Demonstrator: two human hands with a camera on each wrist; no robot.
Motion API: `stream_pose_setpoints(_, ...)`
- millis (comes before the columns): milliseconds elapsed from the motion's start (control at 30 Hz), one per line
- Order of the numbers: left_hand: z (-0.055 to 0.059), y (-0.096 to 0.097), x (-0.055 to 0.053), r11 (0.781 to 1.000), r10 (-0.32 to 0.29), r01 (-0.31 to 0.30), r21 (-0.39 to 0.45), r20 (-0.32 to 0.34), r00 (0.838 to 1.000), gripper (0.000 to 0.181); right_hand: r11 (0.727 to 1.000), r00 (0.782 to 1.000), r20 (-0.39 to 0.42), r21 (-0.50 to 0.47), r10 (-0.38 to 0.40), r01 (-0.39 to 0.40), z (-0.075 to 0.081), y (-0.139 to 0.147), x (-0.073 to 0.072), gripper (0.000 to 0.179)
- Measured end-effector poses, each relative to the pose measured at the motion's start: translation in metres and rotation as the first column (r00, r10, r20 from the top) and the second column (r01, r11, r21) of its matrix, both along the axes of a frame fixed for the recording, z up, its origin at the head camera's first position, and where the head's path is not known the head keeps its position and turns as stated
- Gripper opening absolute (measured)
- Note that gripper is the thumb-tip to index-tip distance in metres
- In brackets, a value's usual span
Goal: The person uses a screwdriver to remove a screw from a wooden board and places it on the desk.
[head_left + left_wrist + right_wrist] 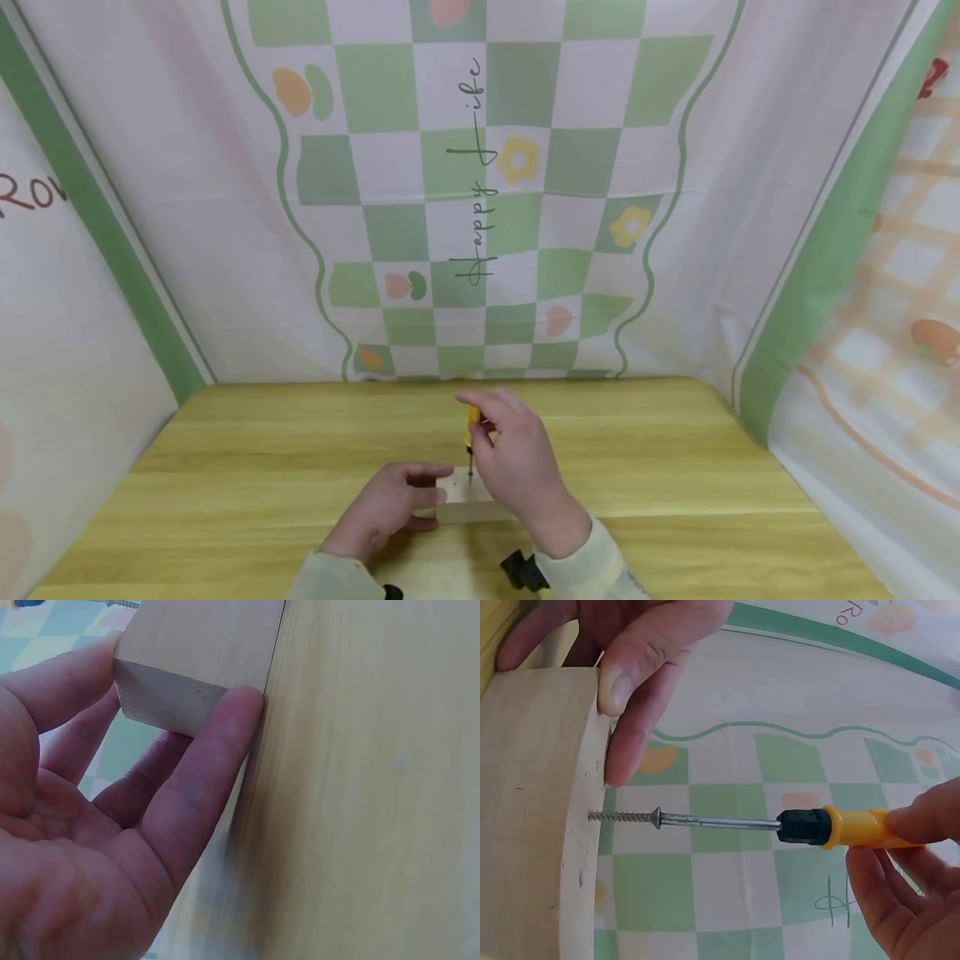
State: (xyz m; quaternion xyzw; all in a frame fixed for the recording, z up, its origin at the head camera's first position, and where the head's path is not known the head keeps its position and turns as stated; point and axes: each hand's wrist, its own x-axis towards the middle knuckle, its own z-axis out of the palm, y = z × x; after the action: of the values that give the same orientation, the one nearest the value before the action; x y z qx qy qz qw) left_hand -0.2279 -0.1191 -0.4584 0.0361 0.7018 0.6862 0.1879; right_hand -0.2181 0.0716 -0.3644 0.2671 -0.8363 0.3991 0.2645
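A pale wooden block [472, 511] lies on the table, and my left hand [393, 506] grips its left end between thumb and fingers. In the right wrist view a threaded screw [622, 817] stands in the block's top face, most of its thread showing. My right hand [521, 454] holds a screwdriver [855, 827] with a yellow handle and black collar, fingertips around the handle. The shaft [720, 822] stands upright over the block, its tip meeting the screw head. Small dark holes or marks [580, 879] dot the same face. In the left wrist view, fingertips press the block's end [165, 697].
The wood-grain table [247, 467] extends on both sides of the block. Behind it hangs a cloth [525, 83] with green and white checks, and more printed cloths flank the table. Black wrist-camera parts [523, 571] sit by the right sleeve.
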Motion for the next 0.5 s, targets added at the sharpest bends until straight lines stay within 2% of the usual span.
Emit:
stream_pose_setpoints(133, 0.0004, 0.0002, 0.0, 1.0, -0.003, 0.003, 0.002, -0.008, 1.0, 0.038, 1.0, 0.999, 0.041, 0.01, 0.01, -0.01, 0.0016, 0.0003, 0.0005, 0.041)
stream_pose_setpoints(367, 0.0014, 0.0005, 0.0, 1.0, -0.002, 0.002, 0.006, -0.007, 1.0, 0.038, 0.999, 0.998, 0.054, 0.001, 0.039, -0.04, 0.0027, 0.0012, 0.0, 0.044)
stream_pose_setpoints(500, 0.0017, 0.0001, 0.0006, 1.0, 0.003, -0.003, -0.002, -0.002, 1.0, 0.037, 0.999, 0.998, 0.056, -0.015, 0.032, -0.032, 0.0028, 0.002, 0.0004, 0.037)
